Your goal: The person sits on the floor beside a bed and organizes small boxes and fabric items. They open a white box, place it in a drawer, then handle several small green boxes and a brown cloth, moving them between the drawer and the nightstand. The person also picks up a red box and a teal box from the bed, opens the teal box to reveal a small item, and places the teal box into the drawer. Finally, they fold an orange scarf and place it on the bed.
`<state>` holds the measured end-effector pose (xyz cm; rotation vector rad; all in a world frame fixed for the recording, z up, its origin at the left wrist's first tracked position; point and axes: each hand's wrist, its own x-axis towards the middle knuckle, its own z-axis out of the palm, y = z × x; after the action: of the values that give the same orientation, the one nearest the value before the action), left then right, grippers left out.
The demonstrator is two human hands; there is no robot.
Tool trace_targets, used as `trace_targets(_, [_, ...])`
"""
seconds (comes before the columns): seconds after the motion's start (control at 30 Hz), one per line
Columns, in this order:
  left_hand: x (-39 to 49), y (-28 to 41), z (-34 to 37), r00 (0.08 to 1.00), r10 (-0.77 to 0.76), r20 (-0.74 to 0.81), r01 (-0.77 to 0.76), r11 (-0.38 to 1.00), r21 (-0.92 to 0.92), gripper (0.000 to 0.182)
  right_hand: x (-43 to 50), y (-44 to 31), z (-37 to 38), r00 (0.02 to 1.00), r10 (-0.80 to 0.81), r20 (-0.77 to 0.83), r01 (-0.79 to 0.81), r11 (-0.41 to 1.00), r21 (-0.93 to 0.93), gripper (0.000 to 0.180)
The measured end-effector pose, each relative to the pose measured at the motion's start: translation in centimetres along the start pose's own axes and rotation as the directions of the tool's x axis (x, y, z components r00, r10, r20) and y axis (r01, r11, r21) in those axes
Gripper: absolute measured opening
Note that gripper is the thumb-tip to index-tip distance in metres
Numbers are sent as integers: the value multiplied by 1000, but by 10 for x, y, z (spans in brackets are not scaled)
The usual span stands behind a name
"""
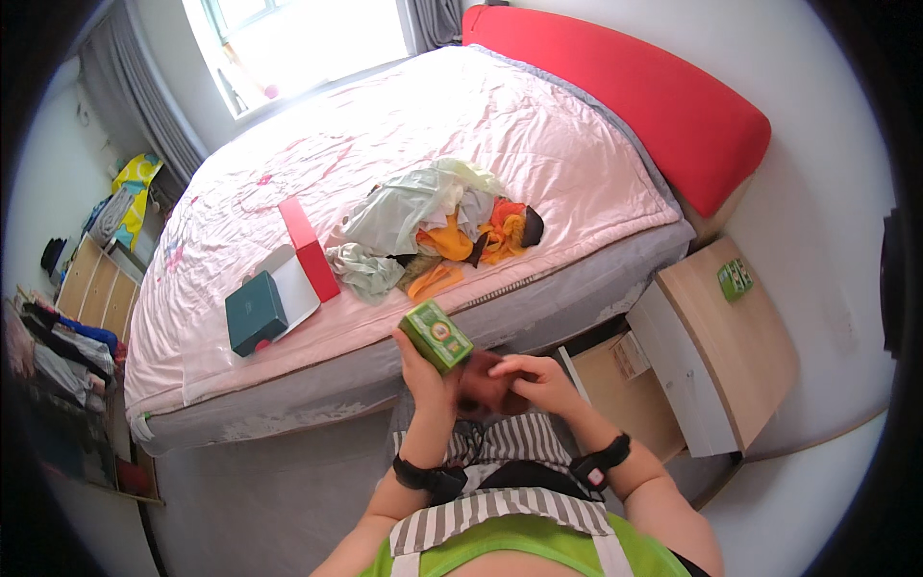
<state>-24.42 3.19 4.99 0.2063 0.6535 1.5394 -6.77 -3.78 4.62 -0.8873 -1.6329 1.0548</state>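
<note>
My left hand (425,379) grips a small green printed carton (438,335), tilted up in front of the bed's near edge. Between my hands is a glossy reddish-brown item (482,389), blurred, so its kind is unclear. The fingers of my right hand (541,382) are bent around its right side. Both hands are above my lap, where a grey-and-white striped apron (497,508) shows. To the right, a pulled-out nightstand drawer (627,407) has a pale printed packet (630,355) inside.
Similar green cartons (734,279) stand on the wooden nightstand (757,360). On the pink quilt (577,151) lie a heap of clothes (404,216), a dark green box (254,314) and a red box part (310,249). A red headboard (627,86) rises behind. Clothes (72,353) hang at far left.
</note>
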Motion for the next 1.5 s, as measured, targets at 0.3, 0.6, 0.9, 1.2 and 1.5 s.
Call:
trace_targets(0.3, [-5, -7, 0, 830, -361, 426, 414, 909, -37, 55, -138, -31, -174, 587, -47, -808, -474, 789, -390, 28])
trace_targets(0.6, [-43, -39, 12, 552, -619, 558, 540, 776, 325, 60, -251, -7, -317, 231, -243, -942, -933, 219, -285, 38])
trace_targets(0.9, [-47, -61, 5, 438, -762, 477, 1, 531, 847, 67, -109, -15, -141, 903, 355, 240, -400, 901, 171, 73])
trace_targets(1.2, [-31, -70, -1, 475, -766, 433, -365, 276, 889, 82, -64, -4, -97, 891, 366, 268, -425, 880, 211, 80])
trace_targets(1.5, [-27, -78, -5, 464, -660, 591, -611, 244, 753, 57, -122, 16, -127, 889, 453, 67, -457, 864, 212, 44])
